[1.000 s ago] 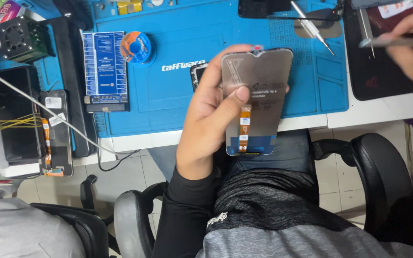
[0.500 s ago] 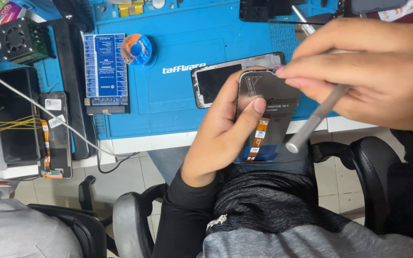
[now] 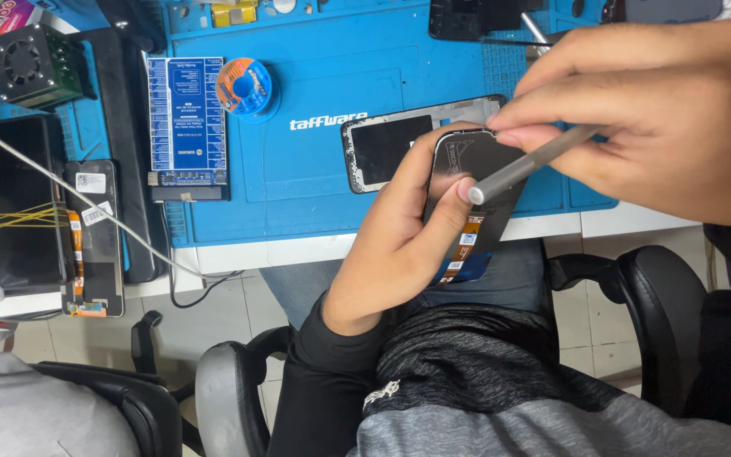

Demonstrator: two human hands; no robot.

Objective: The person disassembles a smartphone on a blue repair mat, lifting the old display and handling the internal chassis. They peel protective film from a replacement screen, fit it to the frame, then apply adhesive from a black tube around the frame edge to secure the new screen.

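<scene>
Hands meet above the blue mat [image 3: 315, 178] edge — left hand [image 3: 399, 245] grips the screen panel [image 3: 475, 203], right hand [image 3: 662, 118] pinches a grey tool [image 3: 535, 161] touching its top edge.

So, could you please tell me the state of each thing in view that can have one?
Left hand: gripping the screen panel.
Right hand: pinching the metal tool.
Screen panel: held above the lap, back side up, flex cable hanging.
Metal tool: slanted, tip at the panel's top edge.
Phone frame: flat on the blue mat.

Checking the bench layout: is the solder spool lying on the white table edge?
No, the solder spool lies on the blue mat.
</scene>
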